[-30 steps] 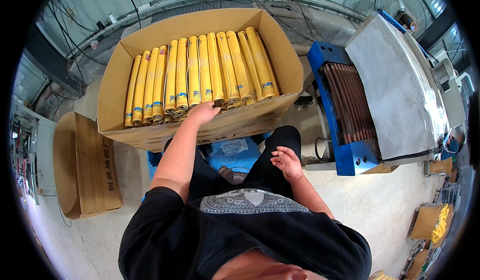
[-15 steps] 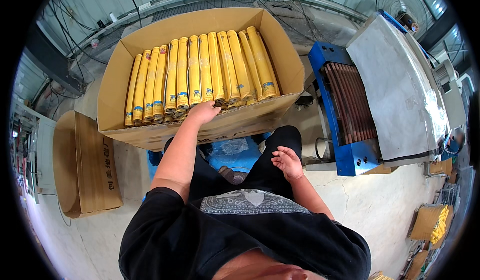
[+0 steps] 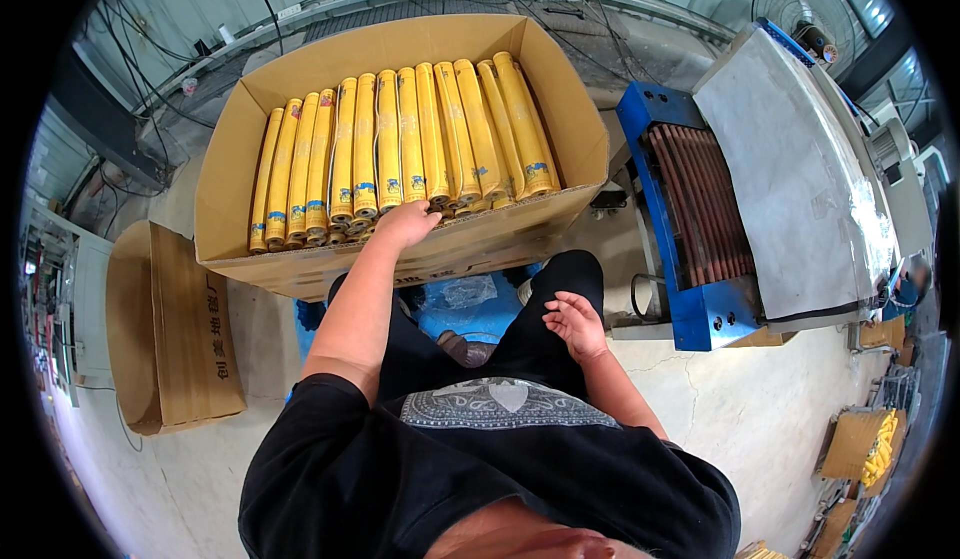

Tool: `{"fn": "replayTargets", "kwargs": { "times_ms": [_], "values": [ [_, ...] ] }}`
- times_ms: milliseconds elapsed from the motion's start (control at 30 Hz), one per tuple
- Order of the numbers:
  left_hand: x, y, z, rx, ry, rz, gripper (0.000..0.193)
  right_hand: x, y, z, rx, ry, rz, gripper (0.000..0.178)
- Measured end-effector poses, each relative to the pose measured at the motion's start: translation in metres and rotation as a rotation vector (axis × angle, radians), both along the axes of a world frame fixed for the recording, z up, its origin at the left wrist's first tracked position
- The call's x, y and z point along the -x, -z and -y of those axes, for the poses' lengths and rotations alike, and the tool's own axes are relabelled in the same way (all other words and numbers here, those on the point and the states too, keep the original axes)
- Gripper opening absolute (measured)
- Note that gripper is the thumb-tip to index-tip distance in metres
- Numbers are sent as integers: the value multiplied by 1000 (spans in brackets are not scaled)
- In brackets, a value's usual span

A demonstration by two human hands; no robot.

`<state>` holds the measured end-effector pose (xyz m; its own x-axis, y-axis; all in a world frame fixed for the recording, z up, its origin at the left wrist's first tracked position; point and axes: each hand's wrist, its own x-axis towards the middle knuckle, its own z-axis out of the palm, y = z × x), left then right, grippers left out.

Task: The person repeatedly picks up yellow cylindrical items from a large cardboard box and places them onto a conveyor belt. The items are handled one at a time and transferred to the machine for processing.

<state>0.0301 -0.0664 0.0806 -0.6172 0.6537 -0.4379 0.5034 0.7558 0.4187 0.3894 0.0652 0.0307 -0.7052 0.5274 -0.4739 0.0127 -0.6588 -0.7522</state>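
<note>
1. Left hand (image 3: 405,225): fingers at the near edge of the cardboard box (image 3: 225,179), by the yellow rolls' (image 3: 410,134) lower ends; cannot tell whether they grip anything.
2. Right hand (image 3: 576,325): fingers loosely bent, nothing visible within, near the right thigh.
3. Rolls: side by side inside the box, ends toward its near edge.
</note>
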Motion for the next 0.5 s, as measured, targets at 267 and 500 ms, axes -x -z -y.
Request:
{"fn": "replayTargets", "kwargs": {
  "times_ms": [267,500],
  "values": [
    [-1,-1,0,8,6,1,60,-2,1,0,0,6,-5,27],
    [-2,1,2,12,3,-3,60,-3,-1,2,3,7,-9,28]
  ]
}}
